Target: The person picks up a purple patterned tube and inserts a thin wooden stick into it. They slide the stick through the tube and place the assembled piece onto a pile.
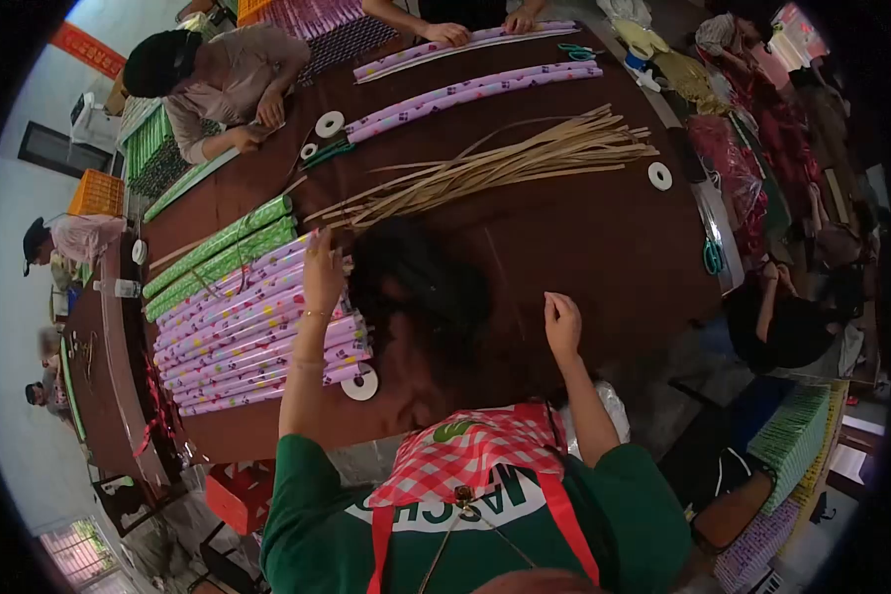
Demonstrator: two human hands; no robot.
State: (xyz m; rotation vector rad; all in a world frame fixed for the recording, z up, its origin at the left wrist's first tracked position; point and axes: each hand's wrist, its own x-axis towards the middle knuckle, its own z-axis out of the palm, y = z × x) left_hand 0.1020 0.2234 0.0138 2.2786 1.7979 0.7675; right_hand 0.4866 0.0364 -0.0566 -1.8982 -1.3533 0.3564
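Observation:
My left hand (322, 269) lies over the right-hand ends of a pile of purple patterned rolls (238, 342), its fingers stretched out and touching the uppermost ones. No roll is visibly lifted. My right hand (562, 322) hovers by itself above the right part of the brown table (604, 238), fingers extended and loosely apart, with nothing in it. Green patterned rolls (223, 247) lie directly beyond the purple pile. A white tape roll (359, 382) rests by the pile's near corner, close to my left forearm.
Long thin wooden strips (505, 168) fan across the table's middle. Beyond them are two purple rolls (475, 99), scissors (329, 153) and another tape roll (660, 176). Teal scissors (713, 257) lie at the right edge. Co-workers sit around the table; one person's hands (450, 35) touch a purple roll.

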